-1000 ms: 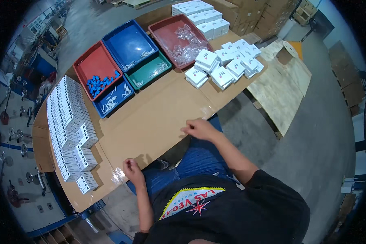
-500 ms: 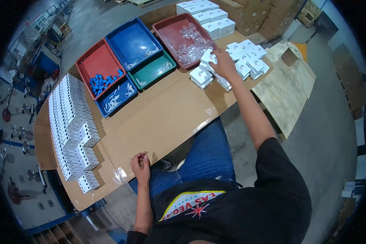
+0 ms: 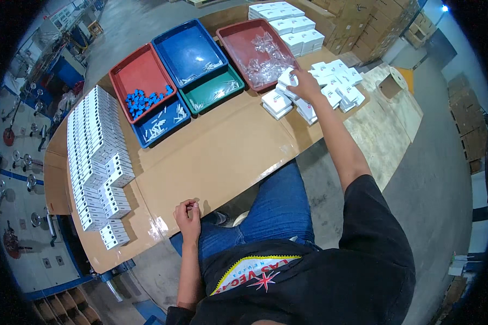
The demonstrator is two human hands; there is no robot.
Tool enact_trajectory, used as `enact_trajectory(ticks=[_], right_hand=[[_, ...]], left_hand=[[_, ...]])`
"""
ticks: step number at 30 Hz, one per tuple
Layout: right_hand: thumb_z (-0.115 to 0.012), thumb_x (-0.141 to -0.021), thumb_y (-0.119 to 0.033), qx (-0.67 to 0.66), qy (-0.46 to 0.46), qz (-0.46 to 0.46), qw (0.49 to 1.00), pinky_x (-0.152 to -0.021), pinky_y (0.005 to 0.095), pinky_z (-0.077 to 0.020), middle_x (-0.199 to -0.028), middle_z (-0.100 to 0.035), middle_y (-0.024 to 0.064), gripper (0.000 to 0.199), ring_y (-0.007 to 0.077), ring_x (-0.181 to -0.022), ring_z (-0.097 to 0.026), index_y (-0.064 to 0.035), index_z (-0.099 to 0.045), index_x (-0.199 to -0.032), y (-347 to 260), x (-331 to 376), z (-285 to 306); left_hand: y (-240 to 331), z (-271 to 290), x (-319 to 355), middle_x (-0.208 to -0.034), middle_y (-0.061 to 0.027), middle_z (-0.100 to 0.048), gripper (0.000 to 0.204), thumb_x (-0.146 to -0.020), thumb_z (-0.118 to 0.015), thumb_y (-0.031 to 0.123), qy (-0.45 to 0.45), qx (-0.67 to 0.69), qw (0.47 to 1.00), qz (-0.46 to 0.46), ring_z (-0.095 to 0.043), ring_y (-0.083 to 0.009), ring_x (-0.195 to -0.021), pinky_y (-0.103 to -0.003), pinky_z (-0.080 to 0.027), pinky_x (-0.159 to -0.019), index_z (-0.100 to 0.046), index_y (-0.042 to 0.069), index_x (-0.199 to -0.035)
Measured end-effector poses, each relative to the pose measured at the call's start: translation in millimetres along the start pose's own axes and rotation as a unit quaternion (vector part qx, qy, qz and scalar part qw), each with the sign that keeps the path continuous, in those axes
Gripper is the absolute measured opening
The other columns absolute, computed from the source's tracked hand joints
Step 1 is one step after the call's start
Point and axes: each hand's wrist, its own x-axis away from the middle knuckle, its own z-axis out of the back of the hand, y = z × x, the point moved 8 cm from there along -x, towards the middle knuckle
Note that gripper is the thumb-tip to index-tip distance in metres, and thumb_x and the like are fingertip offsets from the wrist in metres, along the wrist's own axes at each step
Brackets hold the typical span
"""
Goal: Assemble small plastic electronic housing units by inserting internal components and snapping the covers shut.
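My right hand (image 3: 306, 86) reaches to the far right of the cardboard-topped table (image 3: 211, 154). Its fingers are closed on a flat white box (image 3: 288, 77) at the top of a small pile. Another short stack of white boxes (image 3: 276, 103) lies just to the left of that pile, and a looser heap of white boxes (image 3: 338, 81) is on its right. At the near table edge, my left hand (image 3: 188, 219) rests with its fingers curled in; nothing shows in them.
Rows of white blocks with dark square openings (image 3: 95, 146) stand along the left side. Across the back are a red tray of blue parts (image 3: 130, 65), blue and green trays (image 3: 187, 46), and a red tray of clear plastic pieces (image 3: 236, 38). White boxes (image 3: 287, 27) are stacked behind.
The view has shifted slightly, so the table and trays sit a little further right in the picture. My right hand stays at the same pile, and my left hand keeps its place.
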Motion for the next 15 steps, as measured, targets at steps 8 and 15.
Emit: enact_trajectory(ticks=[8, 15], right_hand=[[-0.085, -0.078, -0.03, -0.059, 0.153, 0.084, 0.983, -0.104, 0.0478, -0.0485, -0.124, -0.065, 0.0224, 0.056, 0.0403, -0.12, -0.059, -0.0114, -0.067, -0.128, 6, 3, 19], [-0.085, -0.081, -0.037, -0.166, 0.198, 0.048, 0.965, -0.104, 0.0465, -0.048, -0.124, -0.065, 0.0231, 0.056, 0.0417, -0.12, -0.059, -0.0108, -0.067, -0.127, 13, 16, 52]], left_hand=[[1, -1, -2, -0.097, -0.0081, -0.067, 0.014, -0.097, -0.07, 0.017, -0.005, -0.017, 1.0, -0.007, -0.06, -0.0225, -0.096, -0.038, -0.046, -0.091, -0.069, 0.006, -0.105], [4, -4, -4, -0.095, -0.0083, -0.067, 0.014, -0.096, -0.07, 0.017, -0.014, -0.015, 1.0, -0.007, -0.06, -0.0222, -0.094, -0.038, -0.045, -0.09, -0.069, 0.005, -0.104]])
